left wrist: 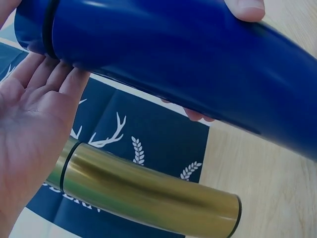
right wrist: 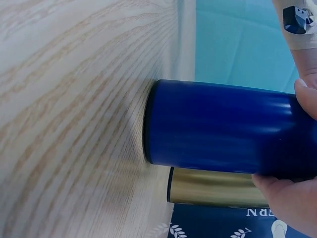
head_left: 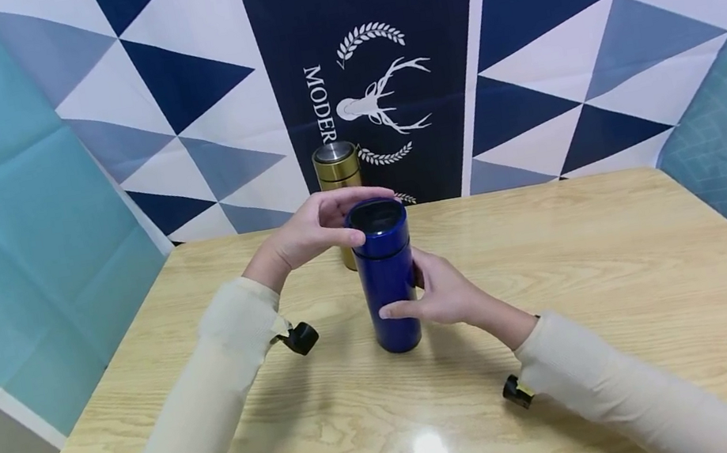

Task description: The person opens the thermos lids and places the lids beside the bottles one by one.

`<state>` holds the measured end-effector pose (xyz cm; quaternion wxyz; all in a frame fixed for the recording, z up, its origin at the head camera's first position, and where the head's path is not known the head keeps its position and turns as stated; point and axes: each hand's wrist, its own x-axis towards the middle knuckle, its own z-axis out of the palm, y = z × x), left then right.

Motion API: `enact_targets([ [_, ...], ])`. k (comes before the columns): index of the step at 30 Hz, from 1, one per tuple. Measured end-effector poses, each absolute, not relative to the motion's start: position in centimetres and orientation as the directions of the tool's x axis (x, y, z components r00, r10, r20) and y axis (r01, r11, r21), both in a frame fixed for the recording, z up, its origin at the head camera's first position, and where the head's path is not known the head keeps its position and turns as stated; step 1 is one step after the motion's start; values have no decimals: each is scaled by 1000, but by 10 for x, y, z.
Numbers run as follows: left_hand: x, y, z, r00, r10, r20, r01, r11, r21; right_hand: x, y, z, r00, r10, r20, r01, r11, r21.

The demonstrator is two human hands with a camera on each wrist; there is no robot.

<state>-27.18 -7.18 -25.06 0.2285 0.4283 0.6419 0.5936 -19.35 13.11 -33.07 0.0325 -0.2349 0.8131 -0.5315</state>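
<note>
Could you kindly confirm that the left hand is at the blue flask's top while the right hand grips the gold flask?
Not quite: the right hand grips the blue flask, not the gold flask, as the head view shows; the rest is right.

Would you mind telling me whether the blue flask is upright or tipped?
Upright: in the head view the blue flask stands with its top facing up, and the right wrist view shows its base against the table.

Left hand (head_left: 312, 232) above right hand (head_left: 445, 293) (forearms (head_left: 196, 415) angled inward), both in curved grips.
</note>
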Motion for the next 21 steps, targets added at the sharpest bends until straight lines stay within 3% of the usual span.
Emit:
enact_targets([
  [21,-257,-75,-240,-640,751,163,341,87,936,-193,131,-328,-887,-416,199,-351,328,-877],
])
